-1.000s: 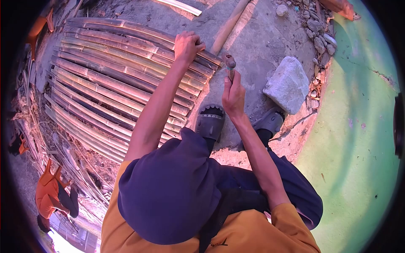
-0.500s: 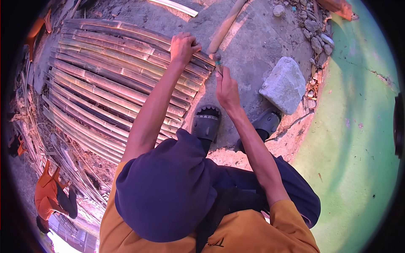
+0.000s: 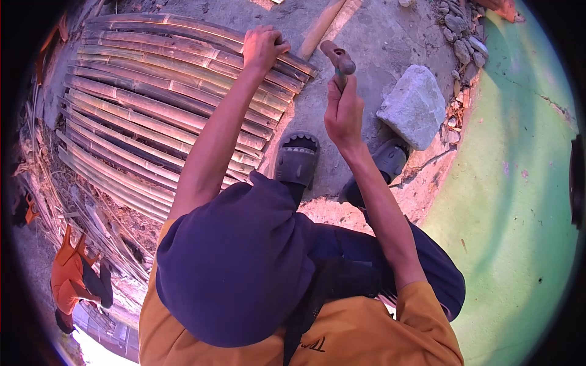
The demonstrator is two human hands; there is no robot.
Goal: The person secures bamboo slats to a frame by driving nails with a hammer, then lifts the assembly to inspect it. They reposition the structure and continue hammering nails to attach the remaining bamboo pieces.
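My right hand (image 3: pixel 345 116) is wrapped round the handle of a hammer (image 3: pixel 339 59), whose head is raised to the right of the bamboo ends. With fingers curled, my left hand (image 3: pixel 264 49) rests at the top right edge of a panel of bamboo strips (image 3: pixel 140 110). What its fingers hold, if anything, is too small to make out. The strips lie side by side on the ground, with gaps between several of them.
A large pale stone block (image 3: pixel 414 108) sits right of my feet. Behind the panel's corner lies a round pole (image 3: pixel 320 27). Rubble (image 3: pixel 461 46) borders a green floor (image 3: pixel 506 201). A person in orange (image 3: pixel 68 277) is at the lower left.
My right hand has lifted the hammer away from the bamboo ends, up and to the right. The view has shifted slightly, and my left hand stays at the panel's edge.
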